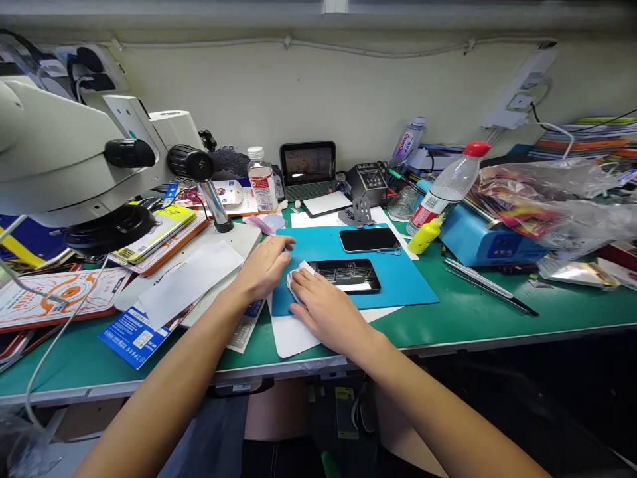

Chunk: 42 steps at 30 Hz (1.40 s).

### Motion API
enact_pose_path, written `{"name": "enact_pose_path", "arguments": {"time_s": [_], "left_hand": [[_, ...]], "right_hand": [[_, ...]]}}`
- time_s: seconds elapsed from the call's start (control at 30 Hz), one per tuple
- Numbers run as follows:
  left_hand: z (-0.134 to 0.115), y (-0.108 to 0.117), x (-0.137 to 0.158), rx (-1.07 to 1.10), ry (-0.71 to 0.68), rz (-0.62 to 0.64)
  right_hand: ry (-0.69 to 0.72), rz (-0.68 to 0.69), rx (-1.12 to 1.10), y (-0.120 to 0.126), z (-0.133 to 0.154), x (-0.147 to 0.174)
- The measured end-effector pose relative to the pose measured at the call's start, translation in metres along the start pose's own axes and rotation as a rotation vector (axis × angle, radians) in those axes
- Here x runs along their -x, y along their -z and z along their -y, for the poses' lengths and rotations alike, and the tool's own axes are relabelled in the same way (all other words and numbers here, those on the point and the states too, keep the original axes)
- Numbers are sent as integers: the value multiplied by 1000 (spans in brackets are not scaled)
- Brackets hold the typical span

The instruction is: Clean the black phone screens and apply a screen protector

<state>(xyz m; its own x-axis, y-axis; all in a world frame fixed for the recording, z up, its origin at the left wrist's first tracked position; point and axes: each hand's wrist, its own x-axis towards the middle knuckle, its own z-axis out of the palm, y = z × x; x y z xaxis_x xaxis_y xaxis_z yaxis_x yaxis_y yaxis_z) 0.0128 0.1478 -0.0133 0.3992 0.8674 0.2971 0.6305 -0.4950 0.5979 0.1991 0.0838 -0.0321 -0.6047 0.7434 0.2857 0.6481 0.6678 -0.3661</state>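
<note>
The lit phone [354, 275] is laid face up on the blue mat [413, 285], its long axis set across the body, roughly in line with the near edge of the table [572, 302]. Its left end is partly hidden by the right hand [326, 307] and a white cloth [297, 273], so whether the glass is touched there cannot be told. From the cloth, the visible length of the phone is stretched out to the right, just beyond the back of the right hand; by that layout, the long axis is led away from the fingers rather than across them. The cloth is held bunched under the right hand's bent fingers, which are pointed forward and to the left.

The left hand [263, 267] is placed farther off, at the mat's left edge, and is parted from the phone by the cloth and the right hand. Its fingers are loosely curled; whether anything is gripped beneath them cannot be told.

Beyond the lit phone, a dark phone [369, 239] is set nearly parallel to it. To the right, a yellow bottle [426, 236] is seen near the mat, and a white sheet [296, 337] is partly covered by the mat.
</note>
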Motion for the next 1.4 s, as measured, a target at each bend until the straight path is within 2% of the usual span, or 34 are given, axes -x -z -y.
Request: {"name": "enact_pose_path", "arguments": {"time_s": [0.2,0.3,0.43,0.53,0.67,0.8,0.87,0.97,1.07,1.23,1.4], "left_hand": [[-6,0,1,-10,-49,-29],[-6,1,2,-8,-71,-40],[-13,3,-2,22,-78,-52],[-33,8,-8,86,-49,6],[-68,7,-13,278,34,167],[-93,-15,-8,461,109,196],[-102,-29,-2,530,103,184],[-112,-45,11,576,81,86],[-119,-51,28,546,131,-12],[-120,-53,66,502,172,16],[-117,-59,94,355,102,9]], "right_hand": [[-49,-137,-263,1,-2,3],[-173,-276,-445,13,-6,8],[-386,-406,-725,45,-27,13],[-494,-409,-919,71,-46,15],[-574,-385,-1087,95,-55,22],[-612,-318,-1215,101,-49,40],[-634,-279,-1273,101,-45,51],[-678,-267,-1294,96,-40,66],[-678,-208,-1240,90,-37,79],[-614,-88,-1062,79,-28,99],[-552,-110,-880,75,-23,115]]}}
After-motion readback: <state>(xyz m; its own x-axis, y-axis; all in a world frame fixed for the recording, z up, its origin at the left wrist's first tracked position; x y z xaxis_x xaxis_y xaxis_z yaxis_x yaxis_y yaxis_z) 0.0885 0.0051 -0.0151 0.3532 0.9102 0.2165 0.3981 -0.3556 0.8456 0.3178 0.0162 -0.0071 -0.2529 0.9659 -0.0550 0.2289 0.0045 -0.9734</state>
